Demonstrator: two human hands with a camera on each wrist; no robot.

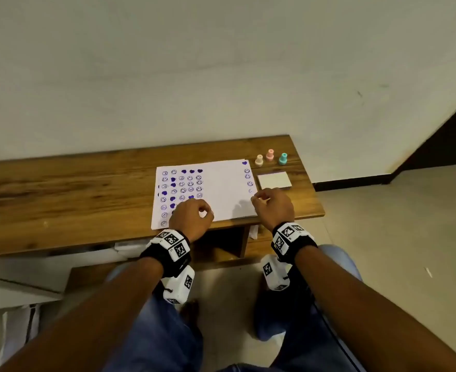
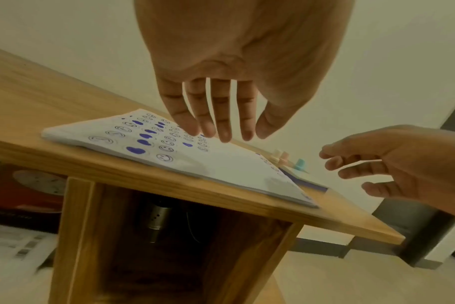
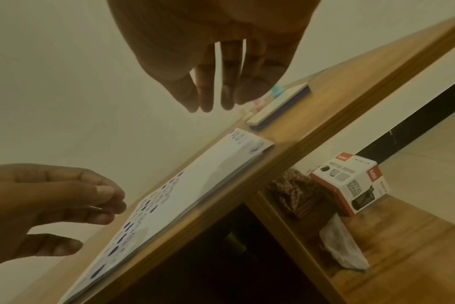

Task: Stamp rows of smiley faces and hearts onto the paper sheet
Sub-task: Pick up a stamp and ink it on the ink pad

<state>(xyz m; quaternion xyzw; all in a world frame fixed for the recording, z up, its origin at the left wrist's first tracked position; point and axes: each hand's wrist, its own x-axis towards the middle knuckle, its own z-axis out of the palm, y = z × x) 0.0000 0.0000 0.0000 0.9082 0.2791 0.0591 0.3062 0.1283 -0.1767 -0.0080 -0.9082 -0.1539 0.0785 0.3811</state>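
A white paper sheet (image 1: 221,189) lies on the wooden desk (image 1: 74,191), stamped with blue smileys and hearts on its left part and down its right edge. My left hand (image 1: 192,218) hovers over the sheet's near left part, fingers relaxed and empty; the left wrist view shows its fingertips (image 2: 222,133) just above the paper (image 2: 234,164). My right hand (image 1: 271,204) hangs over the sheet's near right corner, fingers loose, holding nothing (image 3: 210,102). Three stamps, peach (image 1: 259,160), pink (image 1: 270,154) and teal (image 1: 283,158), stand beyond the sheet. A closed ink pad (image 1: 274,180) lies to its right.
The desk's left half (image 1: 60,189) is bare wood; a wall rises right behind it. Under the desk is a shelf with a small printed box (image 3: 351,183), a checked cloth (image 3: 296,195) and a plastic bag (image 3: 343,244). My knees (image 1: 168,331) are below the front edge.
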